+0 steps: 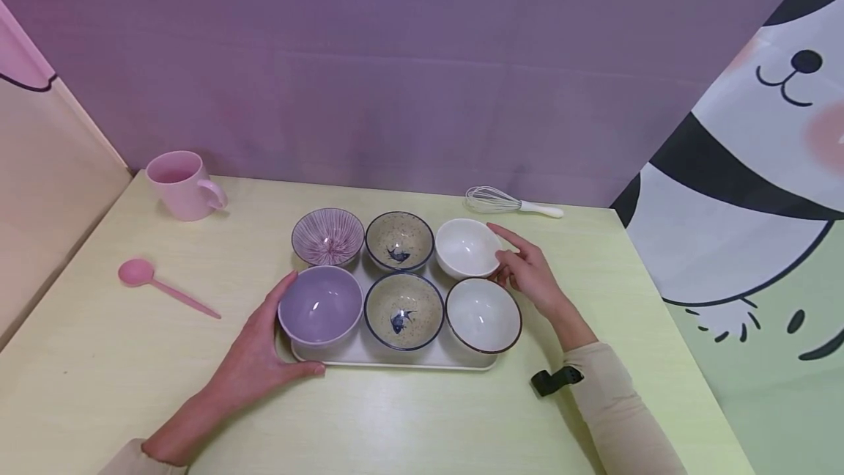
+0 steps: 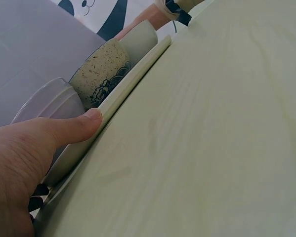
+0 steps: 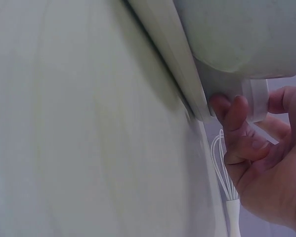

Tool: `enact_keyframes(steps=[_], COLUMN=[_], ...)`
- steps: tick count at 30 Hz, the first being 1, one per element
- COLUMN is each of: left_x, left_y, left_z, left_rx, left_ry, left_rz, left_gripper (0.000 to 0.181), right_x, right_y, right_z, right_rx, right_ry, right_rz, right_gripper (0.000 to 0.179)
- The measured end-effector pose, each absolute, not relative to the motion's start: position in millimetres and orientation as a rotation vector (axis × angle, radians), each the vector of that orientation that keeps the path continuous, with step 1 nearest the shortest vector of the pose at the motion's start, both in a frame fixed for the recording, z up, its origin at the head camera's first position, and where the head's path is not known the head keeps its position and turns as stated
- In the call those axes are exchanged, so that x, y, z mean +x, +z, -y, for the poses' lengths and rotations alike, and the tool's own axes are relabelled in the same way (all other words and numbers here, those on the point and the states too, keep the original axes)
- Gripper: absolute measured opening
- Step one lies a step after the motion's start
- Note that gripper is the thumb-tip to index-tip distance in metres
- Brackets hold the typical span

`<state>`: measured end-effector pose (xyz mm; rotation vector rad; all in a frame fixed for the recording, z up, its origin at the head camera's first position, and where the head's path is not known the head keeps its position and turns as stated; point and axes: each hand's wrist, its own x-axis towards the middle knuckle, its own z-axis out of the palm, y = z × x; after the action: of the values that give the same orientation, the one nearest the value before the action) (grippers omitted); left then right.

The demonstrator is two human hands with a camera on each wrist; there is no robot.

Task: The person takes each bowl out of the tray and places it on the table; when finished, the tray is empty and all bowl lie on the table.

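A white tray (image 1: 409,366) carries several bowls in two rows. My left hand (image 1: 260,347) grips the tray's near left corner, thumb along its front edge and fingers beside the light purple bowl (image 1: 321,306). My right hand (image 1: 530,277) holds the plain white bowl (image 1: 467,248) at the far right by its side; in the right wrist view its lower fingers (image 3: 236,113) curl close to the tray's edge. The brown-rimmed white bowl (image 1: 483,316) stands in front of it. Two speckled bowls with blue fish fill the middle, and a purple-striped bowl (image 1: 327,237) sits far left.
At the back left stands a pink mug (image 1: 181,185), with a pink spoon (image 1: 168,288) lying nearer on the table. A white-handled whisk (image 1: 514,202) lies behind the tray by the purple backdrop (image 1: 395,79). Printed cloth panels border both sides.
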<state>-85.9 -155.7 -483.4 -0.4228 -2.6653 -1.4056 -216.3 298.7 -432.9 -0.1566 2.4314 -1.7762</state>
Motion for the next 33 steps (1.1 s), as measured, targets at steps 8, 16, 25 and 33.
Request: enact_keyframes(steps=[8, 16, 25, 33], left_x=[-85.2, -84.9, -85.2, -85.0], left_y=[-484.1, -483.4, -482.3, -481.1], left_z=[154.9, 155.3, 155.3, 154.9], left_rx=[-0.414, -0.401, -0.393, -0.393], left_ry=[-1.407, -1.403, -1.413, -1.411], left_rz=[2.674, 2.687, 2.687, 2.689], left_gripper=[0.145, 0.146, 0.146, 0.146], right_x=[-216.4, -213.6, -210.3, -204.4], right_y=[-430.4, -422.4, -417.7, -415.2], right_z=[-298.1, -299.6, -314.5, -340.3], right_rx=[-0.125, -0.089, -0.040, 0.032], right_ry=[-1.822, -1.907, -1.937, -2.004], right_rz=[-2.448, -2.418, -2.440, -2.472], right_gripper=[0.059, 0.059, 0.058, 0.055])
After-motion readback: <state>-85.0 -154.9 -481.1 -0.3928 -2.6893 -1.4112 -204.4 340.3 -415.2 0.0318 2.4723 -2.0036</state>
